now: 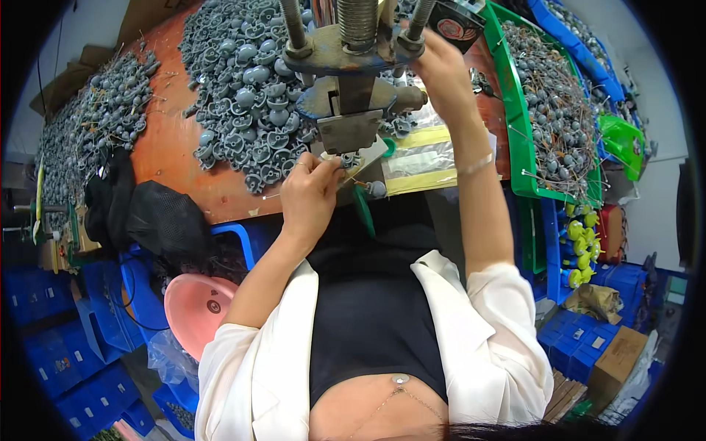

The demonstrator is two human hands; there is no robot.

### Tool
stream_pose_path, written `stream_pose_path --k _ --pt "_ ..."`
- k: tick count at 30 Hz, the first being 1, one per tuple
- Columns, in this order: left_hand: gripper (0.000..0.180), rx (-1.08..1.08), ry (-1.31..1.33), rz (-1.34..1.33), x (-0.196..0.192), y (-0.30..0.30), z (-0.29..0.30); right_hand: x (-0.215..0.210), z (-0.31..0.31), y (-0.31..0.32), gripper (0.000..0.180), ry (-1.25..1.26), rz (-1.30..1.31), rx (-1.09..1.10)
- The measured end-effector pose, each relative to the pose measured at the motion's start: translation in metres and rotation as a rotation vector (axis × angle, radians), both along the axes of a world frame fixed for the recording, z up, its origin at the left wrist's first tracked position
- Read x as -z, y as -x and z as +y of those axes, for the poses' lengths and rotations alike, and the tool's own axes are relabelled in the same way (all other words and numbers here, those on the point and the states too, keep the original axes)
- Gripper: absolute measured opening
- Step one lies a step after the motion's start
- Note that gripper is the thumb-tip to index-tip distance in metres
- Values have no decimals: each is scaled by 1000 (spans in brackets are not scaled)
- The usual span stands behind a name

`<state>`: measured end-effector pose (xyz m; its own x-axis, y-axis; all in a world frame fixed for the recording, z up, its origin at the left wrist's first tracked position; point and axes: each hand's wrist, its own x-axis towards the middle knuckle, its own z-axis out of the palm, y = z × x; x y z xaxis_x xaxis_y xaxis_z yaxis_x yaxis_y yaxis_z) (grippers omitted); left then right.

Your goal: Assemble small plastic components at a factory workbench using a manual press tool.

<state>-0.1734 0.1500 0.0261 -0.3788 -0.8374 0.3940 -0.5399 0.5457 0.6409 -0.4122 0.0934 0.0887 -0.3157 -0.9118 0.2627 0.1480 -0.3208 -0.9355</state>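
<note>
Left hand (pixel 312 192) pinching grey part (pixel 350 159) — right hand (pixel 440 67) raised on press (pixel 353 81)

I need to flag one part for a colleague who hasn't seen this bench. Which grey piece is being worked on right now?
Find the metal press at the middle of the orange bench. Directly beneath its flat plate, the left hand pinches one small grey part. Unlike the loose grey pile to the left, it sits alone at the fingertips under the press.
</note>
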Motion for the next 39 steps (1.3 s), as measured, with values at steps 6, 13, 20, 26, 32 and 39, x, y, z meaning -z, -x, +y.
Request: stream_pose_path --k 6,13,20,26,32,39 --pt "12 -42 -39 -23 0 -3 4 -77 43 -44 30 411 381 205" --pt "14 8 -41 -17 -2 -4 1 0 153 -61 26 621 802 172" --pt "15 7 92 -282 0 -29 3 -50 123 -56 34 452 129 529" --pt "22 445 -1164 397 -43 -61 40 -5 107 -30 12 94 340 239" --pt "22 -25 -735 1016 -60 -152 -56 24 142 31 8 -110 511 469" --pt "42 -568 -55 1249 -95 -251 -156 13 173 164 16 -381 822 1136"
